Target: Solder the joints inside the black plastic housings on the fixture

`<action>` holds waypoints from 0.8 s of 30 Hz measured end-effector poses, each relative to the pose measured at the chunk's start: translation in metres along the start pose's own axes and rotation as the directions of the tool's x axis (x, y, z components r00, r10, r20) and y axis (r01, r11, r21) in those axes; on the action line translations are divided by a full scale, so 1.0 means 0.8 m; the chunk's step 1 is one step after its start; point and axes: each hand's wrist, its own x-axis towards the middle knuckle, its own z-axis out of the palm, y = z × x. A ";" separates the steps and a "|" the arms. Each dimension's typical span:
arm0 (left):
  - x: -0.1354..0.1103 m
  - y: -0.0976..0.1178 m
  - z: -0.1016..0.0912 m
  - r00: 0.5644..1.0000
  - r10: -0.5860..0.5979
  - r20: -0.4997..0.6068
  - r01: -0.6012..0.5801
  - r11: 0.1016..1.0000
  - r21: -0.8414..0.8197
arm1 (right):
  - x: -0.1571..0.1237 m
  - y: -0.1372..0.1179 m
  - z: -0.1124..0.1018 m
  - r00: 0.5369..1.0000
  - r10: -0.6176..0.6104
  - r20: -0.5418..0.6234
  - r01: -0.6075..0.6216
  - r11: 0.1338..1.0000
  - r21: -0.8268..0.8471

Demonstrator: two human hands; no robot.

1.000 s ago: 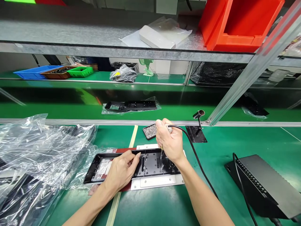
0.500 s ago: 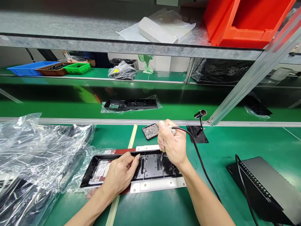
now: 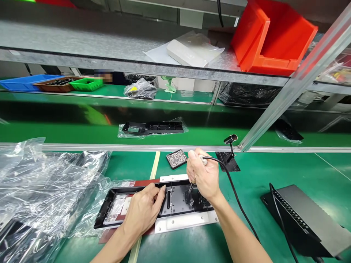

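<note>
A long black plastic housing (image 3: pixel 177 200) lies in a white-railed fixture (image 3: pixel 189 220) on the green bench. My left hand (image 3: pixel 145 204) lies across its middle, fingers curled and thumb near the forefinger at the far rim. My right hand (image 3: pixel 204 177) is wrapped around a corded soldering iron (image 3: pixel 204 159), its cable leaving at the top. The metal tip points down into the housing's right part; exact contact is hard to make out. Just beyond, a small black tray (image 3: pixel 177 159) holds many tiny metal pieces. A tube-shaped holder (image 3: pixel 230 138) stands to the right.
Clear plastic bags (image 3: pixel 49 193) are heaped at the left. A dark metal box (image 3: pixel 304 215) with cables sits at the right. Behind the bench lies a bagged black part (image 3: pixel 153 127). A metal shelf (image 3: pixel 109 62) with a red bin (image 3: pixel 274 40) spans overhead.
The view has tilted slightly upward, so the scene sits lower in the picture. Both hands keep their hold, and the tool tip remains over the same part of the housing.
</note>
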 end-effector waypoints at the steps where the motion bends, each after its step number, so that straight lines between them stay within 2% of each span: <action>1: 0.000 -0.001 0.001 1.000 0.001 -0.002 -0.001 1.000 -0.002 | 0.000 0.000 0.000 1.000 0.002 0.001 -0.002 1.000 -0.004; 15: 0.000 0.000 0.001 0.999 0.036 -0.021 -0.035 0.997 0.068 | -0.002 0.002 -0.003 1.000 0.013 0.021 -0.013 1.000 0.003; 18: 0.000 0.002 -0.002 0.994 0.085 -0.064 -0.072 0.981 0.180 | -0.002 0.000 -0.004 0.999 0.014 0.040 -0.014 1.000 0.017; 22: 0.006 0.010 -0.015 0.969 0.209 -0.135 -0.136 0.899 0.416 | -0.003 -0.006 -0.005 0.998 -0.013 0.064 0.010 0.999 0.041; 24: 0.015 0.020 -0.026 0.969 0.206 -0.133 -0.131 0.892 0.432 | -0.003 -0.008 -0.005 0.998 -0.020 0.063 0.017 0.999 0.035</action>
